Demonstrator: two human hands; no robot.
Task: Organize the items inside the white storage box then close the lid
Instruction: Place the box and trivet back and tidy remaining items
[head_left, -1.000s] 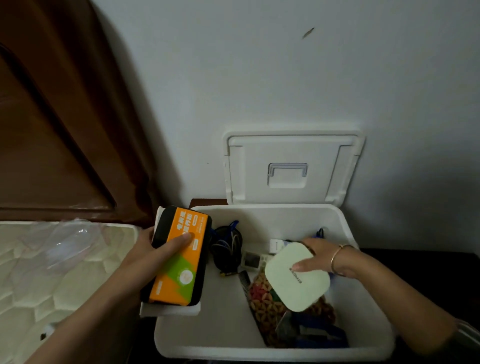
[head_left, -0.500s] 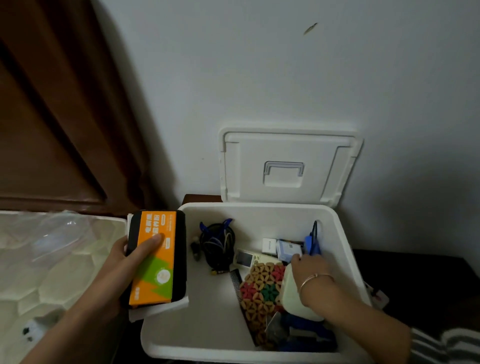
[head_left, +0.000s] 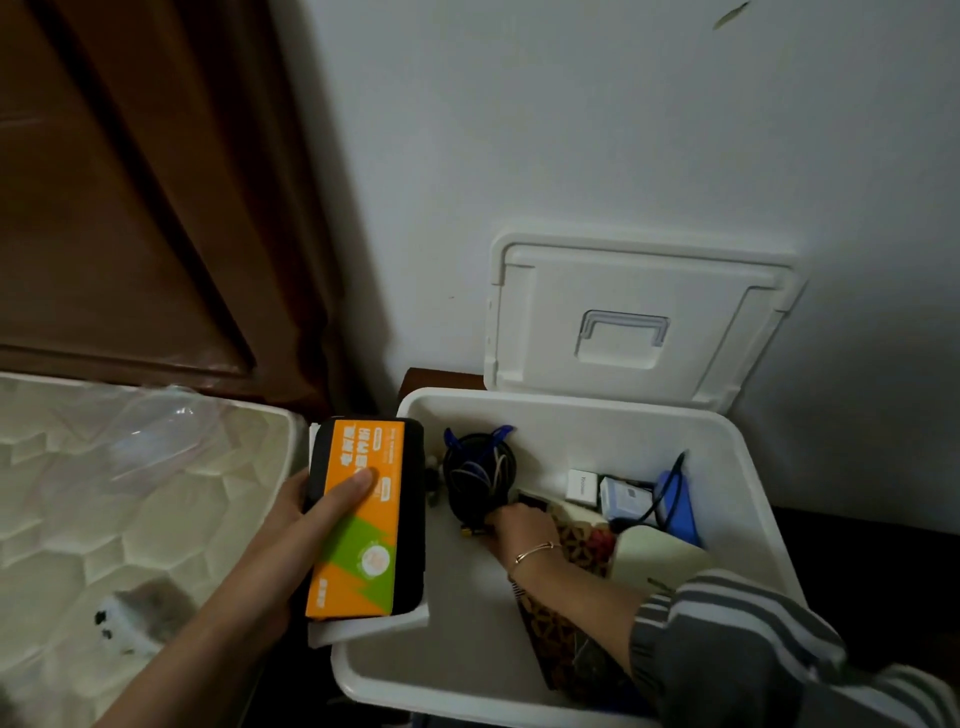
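Observation:
The white storage box (head_left: 571, 402) stands open, its lid (head_left: 639, 312) leaning upright against the wall. My left hand (head_left: 291, 525) grips a stack at the box's left rim: an orange-and-green carton (head_left: 358, 519) on a black case and a white pad, thumb pressed on top. My right hand (head_left: 519, 525), with a bracelet, reaches into the box with its knuckles up, right beside a black cable bundle (head_left: 475, 478). Its fingertips are hidden. A pale green rounded device (head_left: 654, 558) stands on edge right of that arm, over a patterned mat (head_left: 582, 540).
At the box's far side lie a small white carton (head_left: 582, 486), a blue-and-white carton (head_left: 623, 499) and a blue item (head_left: 675, 506). A plastic-wrapped mattress (head_left: 130, 493) with a small fluffy thing (head_left: 135, 613) lies to the left, below a dark wooden headboard (head_left: 130, 208).
My right hand let go of the pale green device, which now stands on edge at the right, and moved left to the cable bundle. The left hand keeps its stack at the rim.

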